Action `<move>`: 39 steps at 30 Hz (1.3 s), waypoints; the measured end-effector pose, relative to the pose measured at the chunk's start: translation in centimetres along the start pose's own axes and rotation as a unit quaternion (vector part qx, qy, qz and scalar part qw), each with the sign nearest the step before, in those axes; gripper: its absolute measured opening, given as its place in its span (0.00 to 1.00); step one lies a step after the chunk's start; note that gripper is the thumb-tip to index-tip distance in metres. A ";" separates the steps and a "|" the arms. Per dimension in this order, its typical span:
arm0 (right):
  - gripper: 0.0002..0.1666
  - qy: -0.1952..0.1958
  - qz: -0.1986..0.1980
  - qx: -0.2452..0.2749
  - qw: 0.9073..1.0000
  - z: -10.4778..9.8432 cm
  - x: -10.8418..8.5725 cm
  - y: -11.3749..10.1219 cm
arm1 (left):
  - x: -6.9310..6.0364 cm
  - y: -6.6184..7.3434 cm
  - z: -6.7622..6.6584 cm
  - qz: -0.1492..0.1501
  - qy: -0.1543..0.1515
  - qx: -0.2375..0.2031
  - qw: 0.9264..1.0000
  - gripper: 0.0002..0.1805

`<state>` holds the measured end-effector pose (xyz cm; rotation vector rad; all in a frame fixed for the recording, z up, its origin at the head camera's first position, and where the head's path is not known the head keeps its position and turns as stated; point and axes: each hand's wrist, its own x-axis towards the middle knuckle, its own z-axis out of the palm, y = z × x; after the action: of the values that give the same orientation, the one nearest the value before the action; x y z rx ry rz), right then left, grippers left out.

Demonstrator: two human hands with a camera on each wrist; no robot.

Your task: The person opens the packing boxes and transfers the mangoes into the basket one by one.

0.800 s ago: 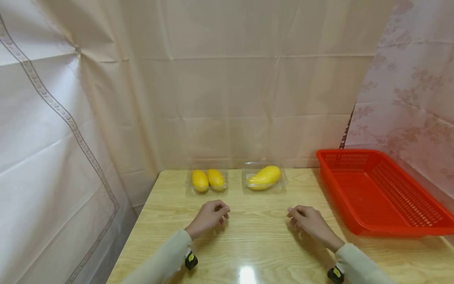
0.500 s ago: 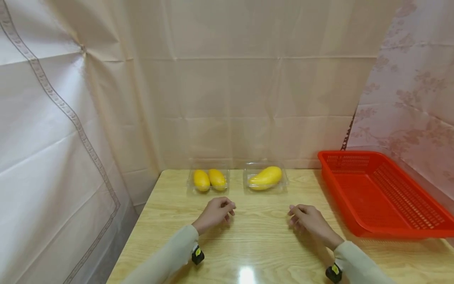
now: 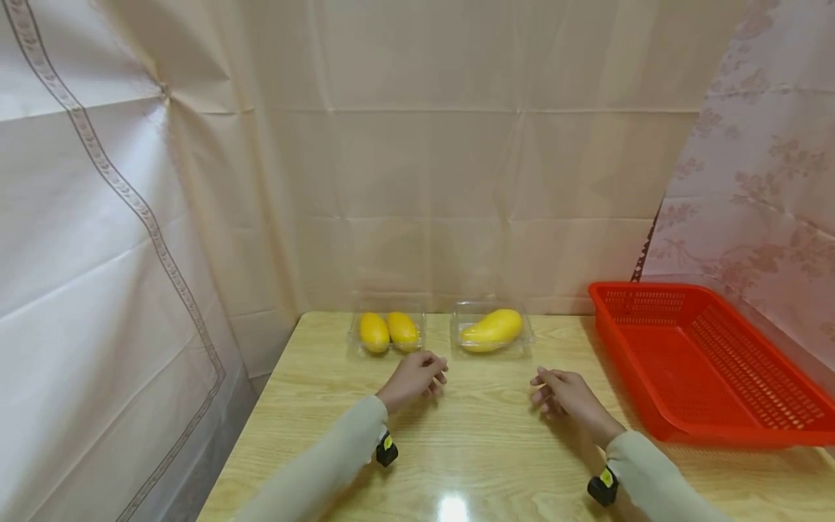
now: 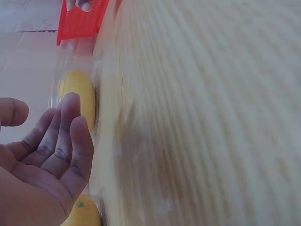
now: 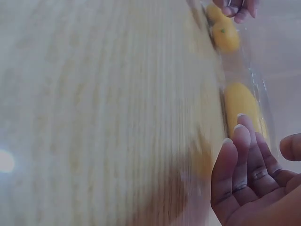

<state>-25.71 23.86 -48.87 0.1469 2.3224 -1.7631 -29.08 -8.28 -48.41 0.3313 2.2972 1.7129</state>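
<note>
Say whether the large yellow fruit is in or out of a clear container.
In: the head view shows the large yellow fruit inside a clear container, with walls around it.

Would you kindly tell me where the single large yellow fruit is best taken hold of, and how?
Probably around its fatter right half, from above: in the head view, the large yellow fruit lies slantwise in the clear container, tapering to the left, so that rounded part should offer most to close on. Whether a lid covers it, I can't tell.
</note>
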 end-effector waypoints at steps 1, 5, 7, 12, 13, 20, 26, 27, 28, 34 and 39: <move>0.28 0.001 0.003 0.006 1.000 0.0 0.2 0.0 | 0.3 0.1 0.1 -0.001 0.003 -0.003 1.000 0.23; 0.30 0.002 0.007 0.018 1.000 -0.2 0.9 0.0 | 1.3 0.3 0.4 -0.006 0.014 -0.009 1.000 0.25; 0.31 0.003 0.009 0.024 1.000 -0.3 1.3 0.0 | 1.7 0.3 0.5 -0.010 0.017 -0.009 1.000 0.25; 0.31 0.000 0.007 0.047 0.999 -0.4 2.2 0.1 | 2.7 0.2 0.8 -0.011 0.024 -0.009 1.000 0.25; 0.31 0.000 0.005 0.050 0.999 -0.5 2.4 0.1 | 2.9 0.2 0.9 -0.012 0.026 -0.010 1.000 0.25; 0.32 -0.001 0.003 0.066 0.998 -0.5 3.6 0.2 | 3.9 0.1 1.2 -0.027 0.046 -0.015 0.998 0.25; 0.32 -0.016 -0.005 0.059 0.998 -0.9 4.7 0.0 | 4.7 -0.1 1.6 -0.030 0.049 -0.034 0.998 0.24; 0.33 -0.018 -0.007 0.058 0.998 -0.9 4.9 0.0 | 4.8 -0.1 1.6 -0.030 0.051 -0.037 0.998 0.24; 0.34 -0.017 -0.006 0.059 0.998 -0.9 5.1 0.0 | 4.9 -0.2 1.6 -0.030 0.055 -0.038 0.997 0.24; 0.37 -0.029 -0.007 0.067 0.997 -0.6 5.9 -0.1 | 5.5 0.0 1.2 -0.027 0.076 -0.027 0.996 0.24; 0.37 -0.022 -0.010 0.080 0.996 -0.5 6.0 0.1 | 5.9 0.0 1.3 -0.021 0.067 -0.024 0.997 0.23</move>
<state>-31.59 24.04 -50.31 0.1105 2.1586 -1.9416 -34.15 -5.12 -49.17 0.1617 2.3321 1.8187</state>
